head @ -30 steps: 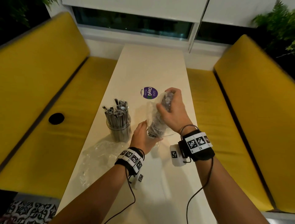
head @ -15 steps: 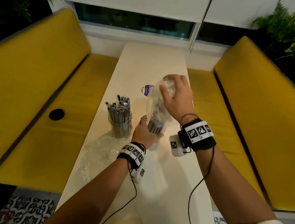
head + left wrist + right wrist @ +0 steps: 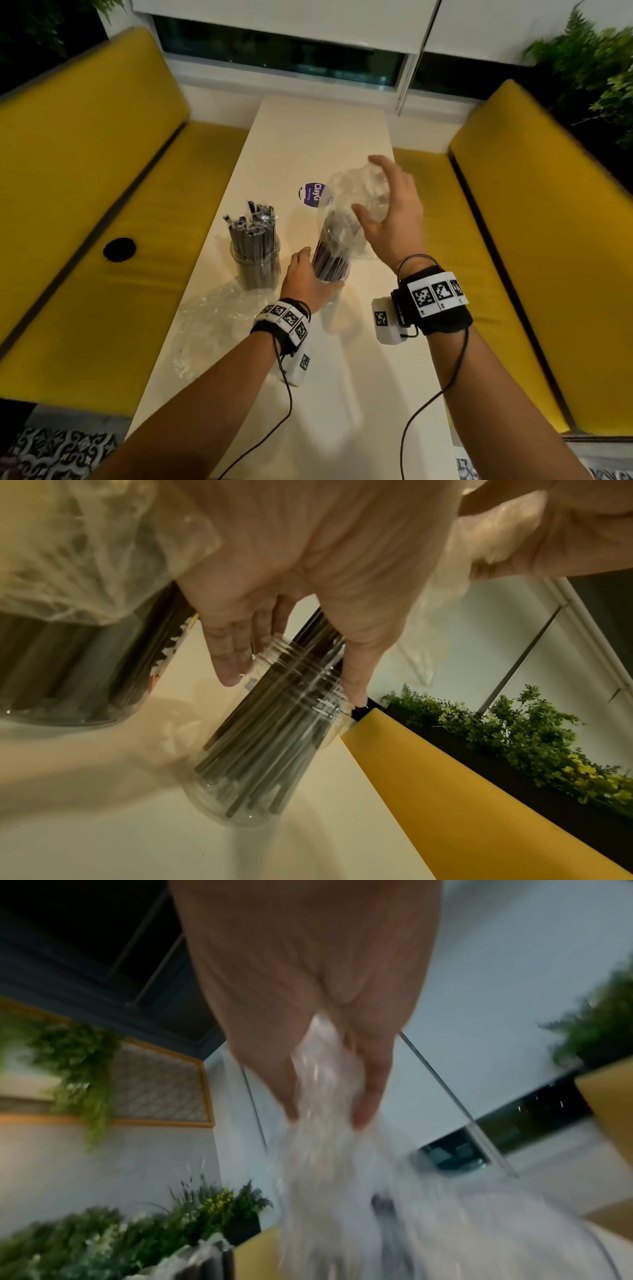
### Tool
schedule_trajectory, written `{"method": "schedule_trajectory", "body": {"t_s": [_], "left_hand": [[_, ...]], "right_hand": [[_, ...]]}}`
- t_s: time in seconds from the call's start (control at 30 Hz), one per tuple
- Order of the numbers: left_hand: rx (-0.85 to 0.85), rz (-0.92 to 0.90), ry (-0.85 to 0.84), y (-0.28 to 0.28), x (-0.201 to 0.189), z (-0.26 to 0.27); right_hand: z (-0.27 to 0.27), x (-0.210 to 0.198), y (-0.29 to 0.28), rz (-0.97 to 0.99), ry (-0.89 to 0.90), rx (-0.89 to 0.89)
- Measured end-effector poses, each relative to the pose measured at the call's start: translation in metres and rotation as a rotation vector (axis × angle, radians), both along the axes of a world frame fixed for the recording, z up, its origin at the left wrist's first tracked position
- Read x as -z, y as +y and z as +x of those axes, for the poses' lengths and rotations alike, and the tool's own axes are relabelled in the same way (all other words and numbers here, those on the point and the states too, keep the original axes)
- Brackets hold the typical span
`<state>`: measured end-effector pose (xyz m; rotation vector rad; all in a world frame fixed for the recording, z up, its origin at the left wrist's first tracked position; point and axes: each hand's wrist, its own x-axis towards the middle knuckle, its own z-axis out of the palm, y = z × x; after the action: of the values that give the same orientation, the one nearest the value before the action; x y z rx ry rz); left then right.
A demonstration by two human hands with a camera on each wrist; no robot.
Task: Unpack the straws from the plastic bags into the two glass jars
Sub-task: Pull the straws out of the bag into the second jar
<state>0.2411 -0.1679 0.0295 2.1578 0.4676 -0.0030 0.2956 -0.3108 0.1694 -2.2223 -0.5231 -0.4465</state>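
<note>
On the tabletop [image 3: 342, 377], mid-length, I see my right hand [image 3: 394, 219] pinching the plastic bag [image 3: 356, 195], which hangs above the jar [image 3: 330, 270]. My left hand [image 3: 305, 281] wraps that jar's rim, fingers curled round it, the straws [image 3: 274, 737] standing inside below my grip.

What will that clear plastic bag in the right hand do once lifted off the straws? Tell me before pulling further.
The plastic bag is crumpled and thin, so it is probably floppy and very light. It may cling to the straws and tug them, so the left hand steadying the jar seems wise.
</note>
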Motion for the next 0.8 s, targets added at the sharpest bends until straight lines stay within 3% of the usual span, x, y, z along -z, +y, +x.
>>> {"method": "schedule_trajectory", "body": {"t_s": [0.23, 0.33, 0.4, 0.53, 0.6, 0.7, 0.8], "left_hand": [[0.037, 0.004, 0.004, -0.001, -0.009, -0.003], [0.044, -0.005, -0.044, -0.003, -0.019, -0.012], [0.001, 0.01, -0.144, -0.004, -0.027, -0.023], [-0.082, -0.038, -0.547, -0.003, -0.042, -0.047], [-0.09, -0.129, -0.634, -0.003, -0.053, -0.065], [-0.037, -0.411, -0.667, -0.003, -0.057, -0.1], [0.058, -0.543, -0.566, -0.005, -0.036, -0.133]], "right_hand": [[-0.017, -0.021, -0.012, 0.014, -0.023, 0.073], [-0.031, -0.04, -0.019, 0.248, -0.152, 0.152], [-0.044, -0.052, -0.024, 0.353, -0.234, 0.148], [-0.078, -0.061, -0.025, 0.442, -0.337, 0.121], [-0.098, -0.052, -0.024, 0.472, -0.332, 0.075], [-0.127, -0.015, -0.019, 0.461, -0.266, 0.003], [-0.155, 0.04, -0.009, 0.456, -0.07, -0.015]]}}
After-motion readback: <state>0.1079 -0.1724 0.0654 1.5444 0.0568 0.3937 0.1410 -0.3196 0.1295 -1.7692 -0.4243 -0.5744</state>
